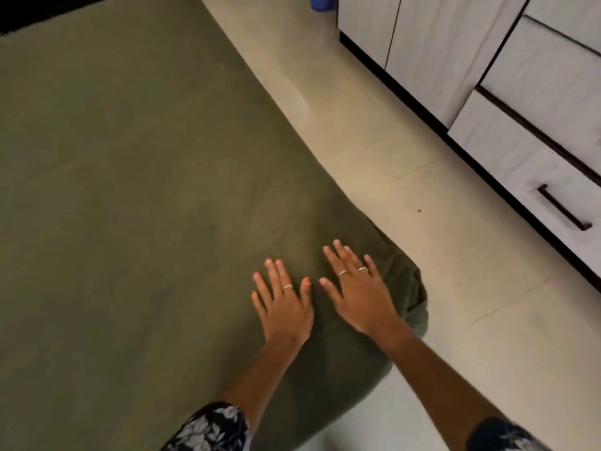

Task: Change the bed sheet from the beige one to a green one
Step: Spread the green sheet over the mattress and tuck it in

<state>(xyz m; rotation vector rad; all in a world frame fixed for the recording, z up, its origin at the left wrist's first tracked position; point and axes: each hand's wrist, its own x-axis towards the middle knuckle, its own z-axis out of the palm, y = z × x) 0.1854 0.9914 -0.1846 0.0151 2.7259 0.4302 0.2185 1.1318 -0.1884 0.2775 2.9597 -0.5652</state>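
left hand [283,307], right hand [357,288]: flat, fingers spread | pressing matte green sheet [130,164]

Home bedroom: bed [130,157], wardrobe w/ drawers [520,92].

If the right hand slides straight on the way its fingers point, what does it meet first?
Likely nothing but more green sheet: the right hand lies flat near the bed's corner, its fingers pointing up the bed, where nothing else shows in its path.

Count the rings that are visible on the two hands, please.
3. One is on a finger of the left hand at; two are on neighbouring fingers of the right hand, at and. Both hands lie flat on the green sheet; undersides are hidden.
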